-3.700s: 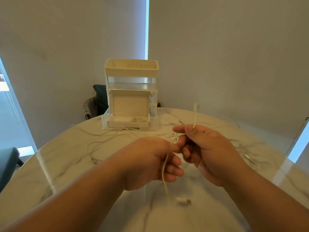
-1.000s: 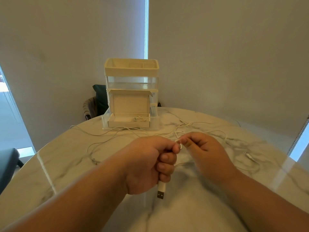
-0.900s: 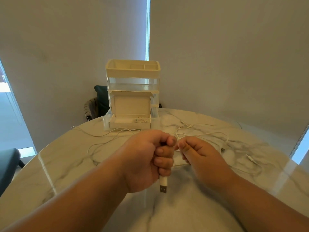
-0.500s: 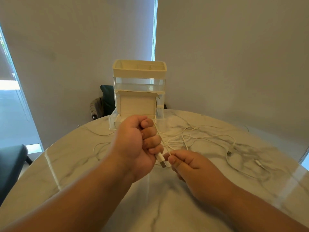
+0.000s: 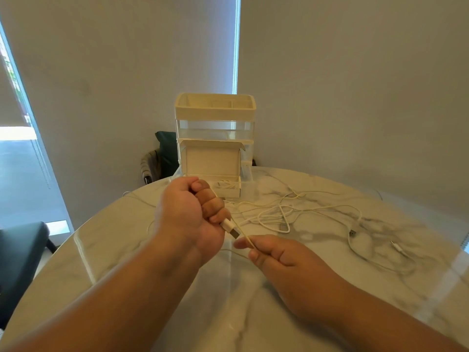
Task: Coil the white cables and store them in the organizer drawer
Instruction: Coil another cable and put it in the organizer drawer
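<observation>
My left hand (image 5: pixel 189 217) is a fist around a white cable, whose USB plug (image 5: pixel 231 228) sticks out below the little finger. My right hand (image 5: pixel 272 256) pinches the same white cable (image 5: pixel 245 236) between thumb and forefinger just right of the plug. More white cables (image 5: pixel 284 212) lie tangled on the marble table (image 5: pixel 330 288) beyond my hands. The cream organizer (image 5: pixel 214 138) stands at the table's far edge. Its bottom drawer (image 5: pixel 228 189) is pulled out and holds a small white cable; my left fist partly covers it.
Another cable with a small plug (image 5: pixel 352 233) and a thin connector (image 5: pixel 397 246) trails across the right of the table. A dark chair (image 5: pixel 162 156) stands behind the organizer, and a dark seat (image 5: pixel 20 252) is at the left. Walls close off the back.
My left fist rose and moved away toward the organizer with the plug end. My right hand slid down the cable toward me. The view shifted left.
</observation>
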The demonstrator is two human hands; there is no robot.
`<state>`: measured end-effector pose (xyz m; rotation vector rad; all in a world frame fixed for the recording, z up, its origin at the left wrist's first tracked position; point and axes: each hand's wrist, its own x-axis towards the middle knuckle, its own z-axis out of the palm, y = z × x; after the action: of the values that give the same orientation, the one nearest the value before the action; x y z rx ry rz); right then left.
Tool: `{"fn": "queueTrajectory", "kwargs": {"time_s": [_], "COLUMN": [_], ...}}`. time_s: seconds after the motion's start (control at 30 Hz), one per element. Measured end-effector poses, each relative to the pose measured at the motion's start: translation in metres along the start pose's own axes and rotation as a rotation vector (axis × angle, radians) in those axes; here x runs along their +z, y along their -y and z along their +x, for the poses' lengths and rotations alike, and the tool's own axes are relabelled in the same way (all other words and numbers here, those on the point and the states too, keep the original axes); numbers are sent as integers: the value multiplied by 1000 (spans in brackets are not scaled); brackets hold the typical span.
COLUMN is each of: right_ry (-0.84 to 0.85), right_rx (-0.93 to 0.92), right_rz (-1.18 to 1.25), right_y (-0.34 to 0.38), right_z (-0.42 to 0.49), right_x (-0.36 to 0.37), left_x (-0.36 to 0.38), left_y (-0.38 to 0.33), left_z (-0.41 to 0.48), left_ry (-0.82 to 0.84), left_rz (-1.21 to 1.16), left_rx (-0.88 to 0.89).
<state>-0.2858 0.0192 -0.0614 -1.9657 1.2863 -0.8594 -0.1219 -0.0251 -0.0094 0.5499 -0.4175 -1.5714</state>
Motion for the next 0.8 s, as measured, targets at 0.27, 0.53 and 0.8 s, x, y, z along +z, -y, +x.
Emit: {"fn": "queueTrajectory", "kwargs": {"time_s": [0.27, 0.53, 0.8], "right_ry": [54, 79, -63], "right_rx": [-50, -128, -133], "right_rz": [-119, -288, -278], "right_y": [0, 1, 2], "right_z": [-2, -2, -3], "right_x": [1, 3, -12], "left_x": [-6, -6, -8], "left_y": [-21, -2, -3], "left_z": [9, 15, 18], "left_ry": [-26, 40, 93], "left_rz": [-90, 119, 346], "left_rx": [100, 140, 115]}}
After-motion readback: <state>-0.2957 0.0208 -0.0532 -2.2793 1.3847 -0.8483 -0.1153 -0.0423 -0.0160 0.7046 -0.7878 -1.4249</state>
